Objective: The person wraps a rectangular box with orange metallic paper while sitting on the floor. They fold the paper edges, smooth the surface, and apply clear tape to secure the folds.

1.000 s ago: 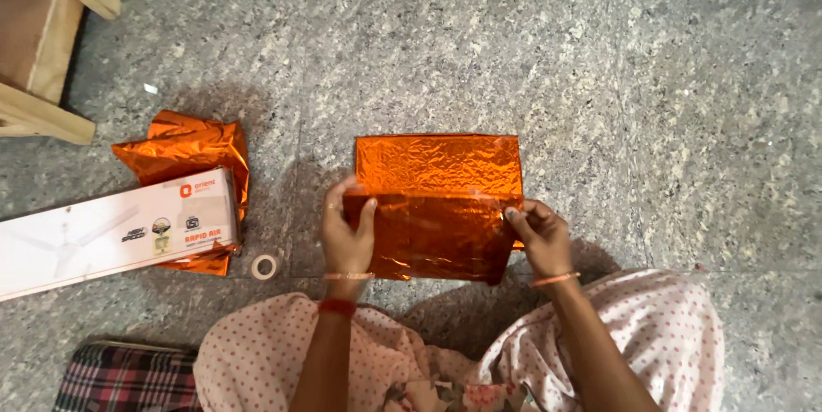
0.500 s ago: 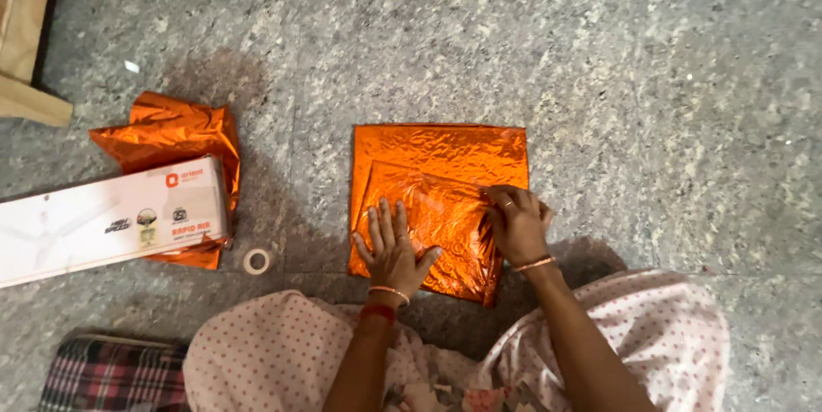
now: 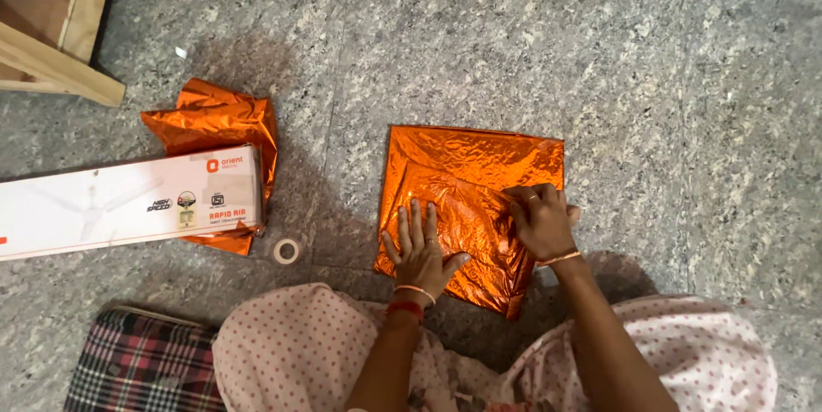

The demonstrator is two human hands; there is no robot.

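A folded sheet of shiny orange foil paper (image 3: 479, 164) lies flat on the grey stone floor in front of me. My left hand (image 3: 421, 245) rests flat on its near left part, fingers spread, pressing it down. At the sheet's right side my right hand (image 3: 539, 219) presses on the folded flap with curled fingers. Whether it pinches the foil I cannot tell. Both wrists wear bangles.
A long white carton (image 3: 128, 202) lies at left on another crumpled orange foil sheet (image 3: 214, 116). A small tape roll (image 3: 286, 250) sits near it. Wooden furniture legs (image 3: 60, 65) stand at the top left. A plaid cloth (image 3: 141, 365) is at the bottom left.
One second ago both hands held the foil's near edge lifted. They folded it down, and now both press on the flattened sheet. The view has shifted slightly.
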